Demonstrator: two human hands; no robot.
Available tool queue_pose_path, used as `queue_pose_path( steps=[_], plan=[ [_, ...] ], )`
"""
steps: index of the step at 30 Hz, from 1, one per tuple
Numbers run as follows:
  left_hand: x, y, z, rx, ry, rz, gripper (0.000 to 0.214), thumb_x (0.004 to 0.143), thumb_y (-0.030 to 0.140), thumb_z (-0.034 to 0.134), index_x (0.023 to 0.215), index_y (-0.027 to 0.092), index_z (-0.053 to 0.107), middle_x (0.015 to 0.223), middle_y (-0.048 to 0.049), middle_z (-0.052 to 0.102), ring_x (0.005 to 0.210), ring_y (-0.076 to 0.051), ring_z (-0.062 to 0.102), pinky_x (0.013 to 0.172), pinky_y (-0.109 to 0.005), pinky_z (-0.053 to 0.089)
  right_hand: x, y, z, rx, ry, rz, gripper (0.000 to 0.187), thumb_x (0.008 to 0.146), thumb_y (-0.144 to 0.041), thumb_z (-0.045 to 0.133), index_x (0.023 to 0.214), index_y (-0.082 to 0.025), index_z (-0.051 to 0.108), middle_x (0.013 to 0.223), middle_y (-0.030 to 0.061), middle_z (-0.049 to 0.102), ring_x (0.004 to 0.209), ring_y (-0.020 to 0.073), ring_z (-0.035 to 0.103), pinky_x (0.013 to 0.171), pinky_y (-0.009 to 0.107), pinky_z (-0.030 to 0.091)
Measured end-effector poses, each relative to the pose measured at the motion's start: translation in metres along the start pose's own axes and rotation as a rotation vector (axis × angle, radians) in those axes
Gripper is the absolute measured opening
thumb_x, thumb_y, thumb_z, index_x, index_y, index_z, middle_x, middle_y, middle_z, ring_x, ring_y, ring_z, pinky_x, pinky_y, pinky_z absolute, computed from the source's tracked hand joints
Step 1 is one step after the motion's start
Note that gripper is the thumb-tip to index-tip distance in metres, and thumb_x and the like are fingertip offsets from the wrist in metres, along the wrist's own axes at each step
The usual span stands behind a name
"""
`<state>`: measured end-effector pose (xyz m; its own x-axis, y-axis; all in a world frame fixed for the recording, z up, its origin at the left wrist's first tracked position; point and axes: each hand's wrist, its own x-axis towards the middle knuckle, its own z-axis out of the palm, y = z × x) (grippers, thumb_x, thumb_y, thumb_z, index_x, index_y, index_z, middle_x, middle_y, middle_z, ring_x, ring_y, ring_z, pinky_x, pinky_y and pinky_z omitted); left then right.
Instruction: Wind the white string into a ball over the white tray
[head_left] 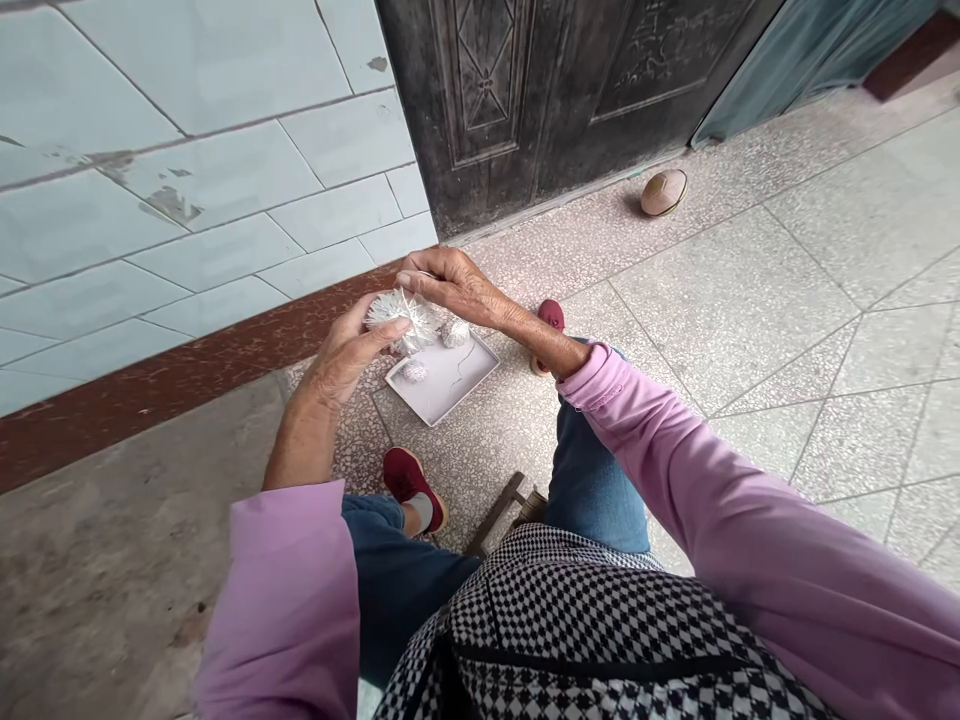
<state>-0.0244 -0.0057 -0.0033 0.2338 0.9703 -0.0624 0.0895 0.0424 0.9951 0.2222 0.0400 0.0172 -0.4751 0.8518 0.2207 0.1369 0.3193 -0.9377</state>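
Observation:
A white spiky ball [405, 312], like a pom-pom of stiff strips, rests in my left hand [346, 357], whose thumb lies across its near side. My right hand [459, 285] is at the ball's far right edge, thumb and forefinger pinched together. What is between those fingertips is too small to make out. Below both hands, a shallow white tray [442, 398] sits on the floor. In it are a silvery-white ball [455, 332] near the far side, a smaller whitish ball [414, 372] at the left, and a thin dark thread [463, 366].
A tiled wall [225, 250] and a dark carved door [555, 90] stand ahead. A brownish round object [664, 192] lies on the floor by the door. My red shoes [411, 480] flank the tray, and part of a wooden stool [496, 515] shows between my legs.

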Motion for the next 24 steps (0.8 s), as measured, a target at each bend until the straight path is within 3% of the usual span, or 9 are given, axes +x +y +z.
queue_pose_path(
  steps=[6,11,14,18,24],
  plan=[
    [0.000,0.012,0.008,0.064,-0.098,-0.115,0.076,0.076,0.066,0.118,0.132,0.022,0.091,0.113,-0.0108,0.087,0.092,-0.028,0.079,0.073,-0.034,0.065,-0.001,0.010,0.003,0.037,-0.051,-0.081,0.059,0.130,-0.065,0.077,0.086,-0.029,0.059,0.083,0.0020,0.057,0.089,0.0247,0.047,0.079,0.038,0.044],
    [0.000,0.017,0.010,0.056,-0.157,-0.132,0.072,0.077,0.064,0.115,0.131,0.022,0.093,0.116,-0.0117,0.087,0.102,-0.033,0.080,0.086,-0.042,0.069,0.004,0.032,-0.002,0.040,-0.053,-0.100,0.056,0.135,-0.056,0.077,0.094,-0.021,0.063,0.088,-0.0016,0.056,0.085,0.0169,0.047,0.081,0.031,0.041],
    [-0.002,0.019,0.014,0.009,-0.132,-0.114,0.075,0.072,0.054,0.116,0.134,0.021,0.092,0.120,-0.0132,0.087,0.109,-0.036,0.079,0.094,-0.047,0.069,0.007,0.043,-0.005,0.080,-0.020,-0.072,0.051,0.133,-0.051,0.082,0.097,-0.017,0.067,0.089,-0.0018,0.060,0.084,0.0147,0.049,0.080,0.029,0.039],
    [0.001,0.021,0.018,-0.136,-0.058,-0.033,0.081,0.066,0.043,0.115,0.138,0.021,0.084,0.125,-0.0132,0.084,0.119,-0.038,0.078,0.104,-0.051,0.070,0.010,0.049,-0.001,0.155,0.054,0.034,0.055,0.134,-0.054,0.080,0.094,-0.020,0.062,0.084,-0.0033,0.054,0.081,0.0150,0.045,0.074,0.027,0.039],
    [0.004,0.024,0.019,-0.271,0.020,0.024,0.091,0.064,0.053,0.122,0.136,0.022,0.077,0.135,-0.0190,0.081,0.146,-0.053,0.077,0.122,-0.068,0.071,0.014,0.049,0.011,0.173,0.074,0.091,0.051,0.137,-0.052,0.073,0.098,-0.023,0.060,0.087,-0.0012,0.058,0.083,0.0181,0.052,0.077,0.027,0.047]
  ],
)
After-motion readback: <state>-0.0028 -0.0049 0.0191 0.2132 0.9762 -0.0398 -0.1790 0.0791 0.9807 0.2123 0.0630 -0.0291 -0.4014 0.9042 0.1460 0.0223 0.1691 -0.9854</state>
